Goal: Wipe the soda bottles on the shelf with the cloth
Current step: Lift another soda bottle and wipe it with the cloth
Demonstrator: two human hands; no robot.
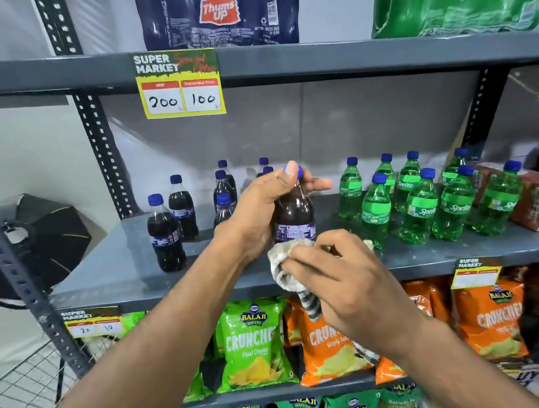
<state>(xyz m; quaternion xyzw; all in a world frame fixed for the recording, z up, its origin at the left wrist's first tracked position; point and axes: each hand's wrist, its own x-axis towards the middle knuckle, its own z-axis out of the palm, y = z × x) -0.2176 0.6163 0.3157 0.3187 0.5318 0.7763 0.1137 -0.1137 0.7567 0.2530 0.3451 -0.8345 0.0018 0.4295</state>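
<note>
One dark cola bottle held up in front of the shelf, cloth at its base.

Your left hand fingers clamp its neck; right hand fingers pinch the cloth. Turn the bottle steadily and work the cloth upward, label included.

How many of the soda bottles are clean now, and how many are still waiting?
I cannot tell which bottles are already clean; none shows it. In hand: the left hand holds a dark cola bottle lifted off the shelf, and the right hand presses the cloth to its lower part. The other dark bottles and green Sprite bottles stand untouched, so probably plenty is left.
</note>
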